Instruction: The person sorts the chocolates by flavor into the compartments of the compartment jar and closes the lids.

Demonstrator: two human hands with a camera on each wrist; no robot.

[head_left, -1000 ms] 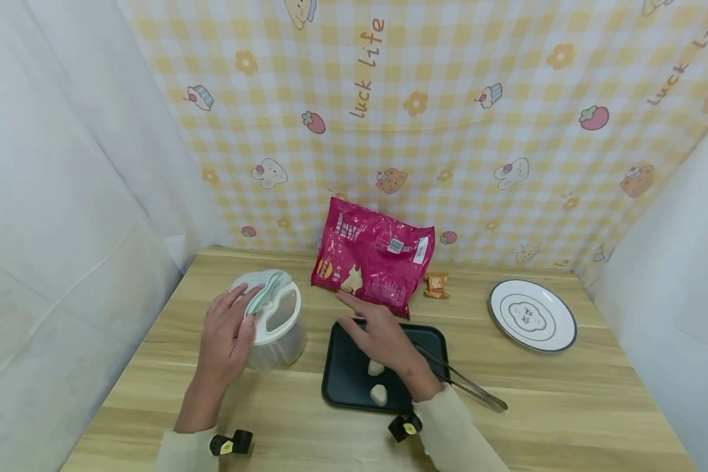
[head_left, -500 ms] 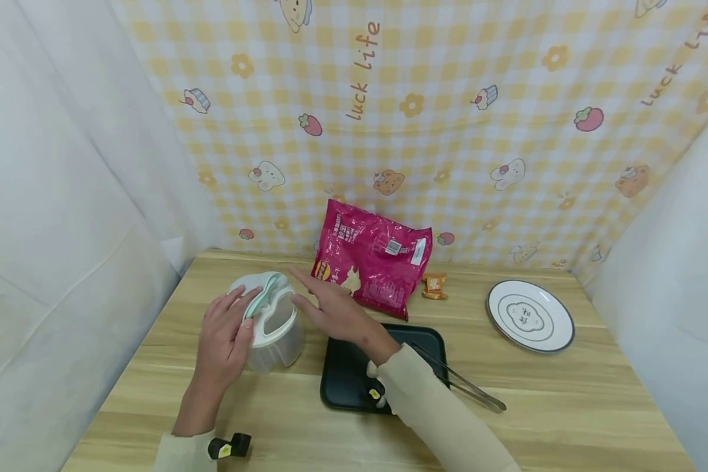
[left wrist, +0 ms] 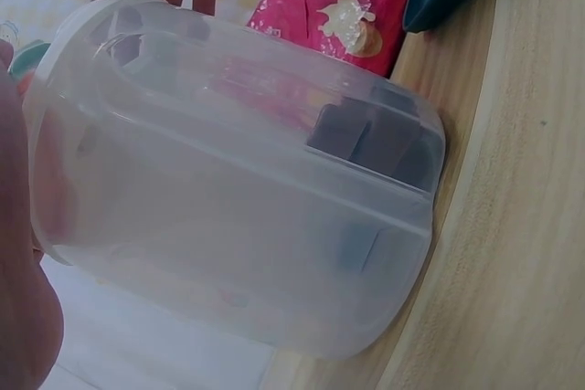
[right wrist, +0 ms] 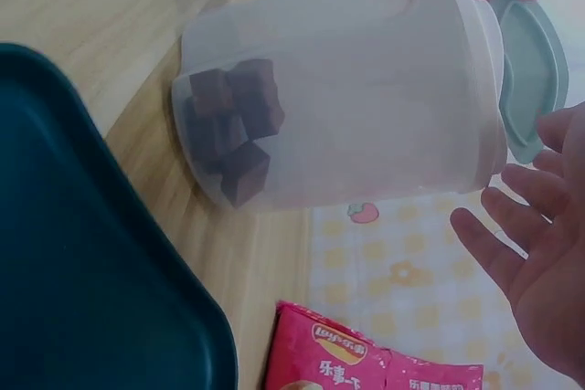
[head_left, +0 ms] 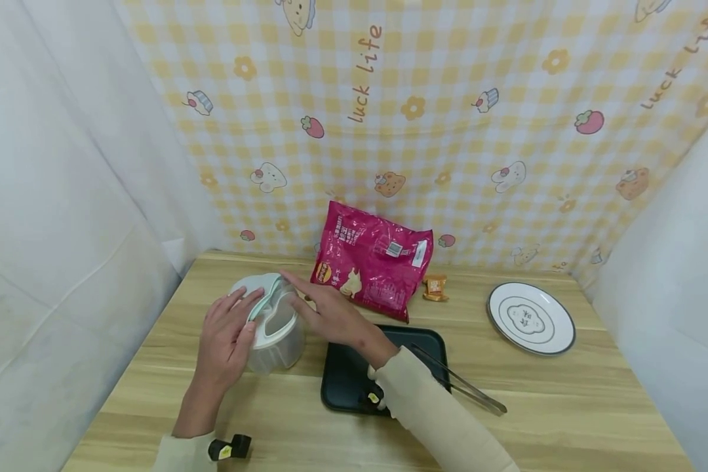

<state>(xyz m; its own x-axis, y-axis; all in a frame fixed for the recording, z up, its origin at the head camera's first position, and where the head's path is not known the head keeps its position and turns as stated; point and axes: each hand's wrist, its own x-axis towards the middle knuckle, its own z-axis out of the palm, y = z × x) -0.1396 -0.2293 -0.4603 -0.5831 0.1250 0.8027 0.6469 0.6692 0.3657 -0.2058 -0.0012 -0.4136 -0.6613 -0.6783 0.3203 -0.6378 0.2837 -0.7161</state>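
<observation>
A translucent plastic storage canister point(head_left: 277, 357) stands upright at the table's left, its pale green flap lid point(right wrist: 539, 79) raised from the opening. Several dark brown cubes point(right wrist: 245, 102) lie at its bottom. My left hand point(head_left: 227, 337) holds the canister by its top, fingers over the lid and thumb at the near rim. From the other side my right hand point(head_left: 333, 311) reaches to the raised flap with fingers extended, fingertips right at its edge; nothing is gripped in it.
Right of the canister lies a dark tray point(head_left: 342, 387), partly under my right sleeve, with metal tongs point(head_left: 474, 391) across its edge. Behind are a magenta snack bag point(head_left: 374, 259) and a small orange packet point(head_left: 435, 287). A white plate point(head_left: 557, 328) sits at far right.
My right hand has moved left from over the tray to the canister's flap, and its sleeve now covers part of the tray. The left hand stays in place.
</observation>
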